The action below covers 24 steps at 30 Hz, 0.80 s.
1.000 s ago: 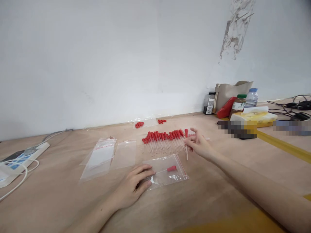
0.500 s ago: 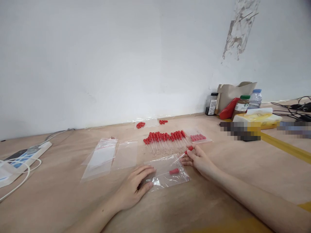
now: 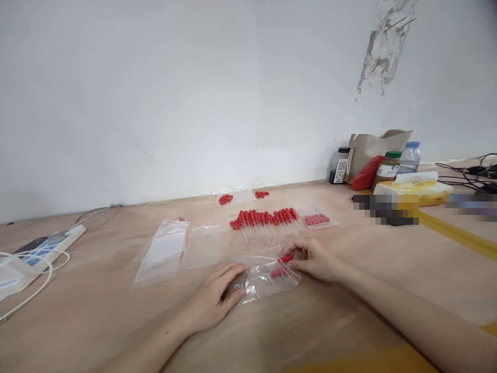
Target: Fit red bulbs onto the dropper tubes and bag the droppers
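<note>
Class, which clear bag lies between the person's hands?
The nearest bag: left hand on one end, right hand at the other; the other bags lie untouched.

A tan tabletop [image 3: 101,259] bears droppers [image 3: 267,218] and bags [image 3: 163,254].

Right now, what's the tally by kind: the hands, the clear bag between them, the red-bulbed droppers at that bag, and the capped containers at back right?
Hands: 2, left hand and right hand
Bag: 1, clear bag
Droppers: 2, far dropper and near dropper
Containers: 3, black-capped container, green-lidded jar, blue-capped bottle
Total: 8
</note>
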Each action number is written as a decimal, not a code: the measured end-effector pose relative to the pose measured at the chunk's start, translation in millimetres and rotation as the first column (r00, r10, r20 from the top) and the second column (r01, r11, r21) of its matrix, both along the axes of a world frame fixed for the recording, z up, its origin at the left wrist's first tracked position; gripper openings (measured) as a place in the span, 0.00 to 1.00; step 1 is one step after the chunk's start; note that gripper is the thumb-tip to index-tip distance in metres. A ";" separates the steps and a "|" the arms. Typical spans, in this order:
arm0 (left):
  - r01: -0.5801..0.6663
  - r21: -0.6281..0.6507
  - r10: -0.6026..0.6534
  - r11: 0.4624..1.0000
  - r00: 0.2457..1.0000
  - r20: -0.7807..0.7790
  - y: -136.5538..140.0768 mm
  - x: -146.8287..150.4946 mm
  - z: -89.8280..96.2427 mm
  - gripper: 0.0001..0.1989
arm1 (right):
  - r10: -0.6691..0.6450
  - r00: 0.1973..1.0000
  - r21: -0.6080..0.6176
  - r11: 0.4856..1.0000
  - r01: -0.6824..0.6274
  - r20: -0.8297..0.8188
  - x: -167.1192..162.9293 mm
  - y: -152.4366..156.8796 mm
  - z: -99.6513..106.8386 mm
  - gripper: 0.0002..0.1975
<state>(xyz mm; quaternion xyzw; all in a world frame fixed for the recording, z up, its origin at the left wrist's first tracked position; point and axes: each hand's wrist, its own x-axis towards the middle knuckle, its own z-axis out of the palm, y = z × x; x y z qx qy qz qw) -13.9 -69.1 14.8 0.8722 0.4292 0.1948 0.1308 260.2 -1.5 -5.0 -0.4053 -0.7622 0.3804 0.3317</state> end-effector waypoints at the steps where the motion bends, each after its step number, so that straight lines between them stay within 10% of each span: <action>1: 0.002 0.002 -0.002 1.000 1.000 0.001 -0.2 0.2 0.3 0.18 | 0.010 1.000 -0.003 1.000 -0.010 0.012 1.6 1.8 -0.5 0.09; 17: 0.011 0.020 -0.012 1.000 1.000 0.018 0.7 1.5 -1.0 0.18 | 0.251 0.968 -0.113 0.961 -0.252 -0.024 4.7 1.1 11.4 0.13; 20: 0.018 0.014 -0.018 1.000 1.000 0.020 0.9 1.4 -1.5 0.16 | 0.074 0.997 -0.105 0.992 -0.071 0.018 17.0 16.7 19.0 0.14; 24: 0.016 -0.003 -0.016 1.000 0.999 0.032 1.4 0.6 -2.9 0.15 | -0.325 0.926 0.218 0.934 0.282 0.194 11.6 49.4 25.4 0.07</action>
